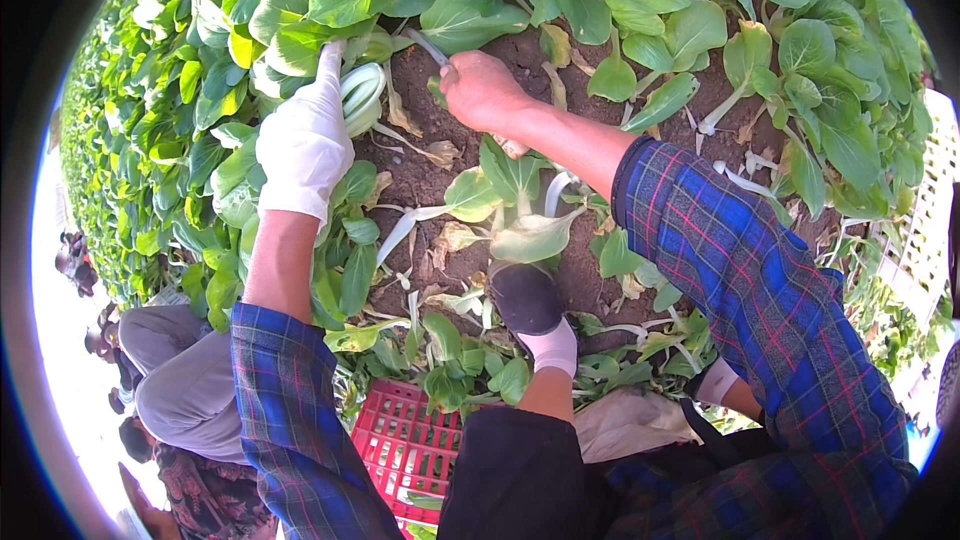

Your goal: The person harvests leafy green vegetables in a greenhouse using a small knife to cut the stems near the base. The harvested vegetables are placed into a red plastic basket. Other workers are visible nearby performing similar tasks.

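Observation:
My left hand [304, 139], in a white glove, reaches into the leafy row with its index finger stretched forward among the leaves. A pale-stalked head of bok choy [364, 99] lies against its inner side; the other fingers are hidden, so their grip is unclear. Bare and closed, my right hand [484, 94] grips a knife. The narrow metal blade [427, 47] points up and left towards the base of another bok choy [377, 46], and the light handle end [511, 146] shows below my fist.
Loose and yellowed leaves [532, 236] litter the soil [420, 172] before my shoe [529, 298]. A red plastic crate [405, 442] stands near my leg, and a pale perforated crate [919, 217] at far right. Another person's bent leg [180, 382] is at left. Dense bok choy [480, 15] grows ahead.

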Demonstrator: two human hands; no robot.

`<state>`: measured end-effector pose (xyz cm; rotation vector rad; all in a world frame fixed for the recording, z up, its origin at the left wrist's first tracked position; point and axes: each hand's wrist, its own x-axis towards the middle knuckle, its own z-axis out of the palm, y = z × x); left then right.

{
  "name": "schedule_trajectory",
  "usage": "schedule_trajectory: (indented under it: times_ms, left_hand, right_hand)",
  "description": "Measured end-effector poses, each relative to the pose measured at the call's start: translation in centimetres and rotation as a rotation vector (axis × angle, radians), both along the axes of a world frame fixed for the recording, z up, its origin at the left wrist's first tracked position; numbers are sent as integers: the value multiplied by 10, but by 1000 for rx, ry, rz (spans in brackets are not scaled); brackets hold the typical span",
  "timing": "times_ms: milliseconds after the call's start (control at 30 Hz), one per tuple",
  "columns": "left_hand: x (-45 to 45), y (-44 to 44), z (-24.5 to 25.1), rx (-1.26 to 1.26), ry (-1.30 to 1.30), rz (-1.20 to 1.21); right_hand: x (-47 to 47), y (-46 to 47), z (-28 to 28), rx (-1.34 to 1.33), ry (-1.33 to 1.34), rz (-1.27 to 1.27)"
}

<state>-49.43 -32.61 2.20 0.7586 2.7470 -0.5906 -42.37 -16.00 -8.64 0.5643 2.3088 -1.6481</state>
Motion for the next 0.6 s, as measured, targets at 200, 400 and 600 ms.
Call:
schedule_trajectory:
  times_ms: [200,400,600]
  left_hand:
    - [-7,-18,-17,27,53,123]
    - [0,-33,-23,24,1,132]
    - [7,-36,-23,36,-23,149]
  right_hand:
    - [-22,-15,-18,-167,-172,-11]
    - [-31,-20,-18,-360,-229,-49]
    - [-49,-21,-5,-207,-172,169]
